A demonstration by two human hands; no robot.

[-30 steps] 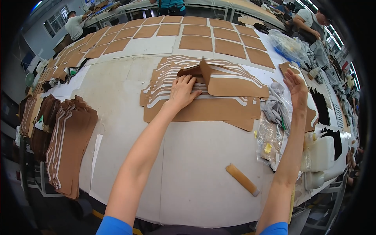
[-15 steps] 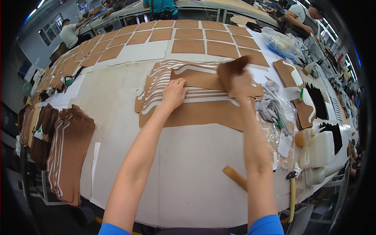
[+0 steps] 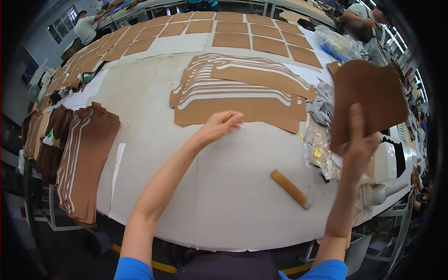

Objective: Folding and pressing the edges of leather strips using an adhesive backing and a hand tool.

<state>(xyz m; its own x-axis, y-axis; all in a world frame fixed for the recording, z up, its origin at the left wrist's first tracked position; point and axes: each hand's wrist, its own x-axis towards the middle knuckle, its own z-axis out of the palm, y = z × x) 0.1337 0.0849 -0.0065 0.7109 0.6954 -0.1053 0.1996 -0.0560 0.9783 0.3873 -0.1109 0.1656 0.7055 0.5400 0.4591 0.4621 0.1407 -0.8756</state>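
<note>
Head view: at right, the right hand (image 3: 360, 143) clasps a smooth brown, round-cornered flat sheet (image 3: 373, 95) under its thumb; the left hand (image 3: 220, 126), fingers curled, empty, is near layered, white-banded tan panels (image 3: 233, 105)

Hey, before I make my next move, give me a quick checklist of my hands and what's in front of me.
1. Brown piece held: ok, the right hand has it raised at the right.
2. Far side of that piece checked: cannot tell, it faces away from the camera.
3. Left hand free: ok, no piece shows in it; the fingers are curled.
4. Fanned stack squared up: not ok, its white-striped pieces lie staggered, one of them askew on top.
5. Tan bar off the table: not ok, it lies there, apart from the stack.
</note>
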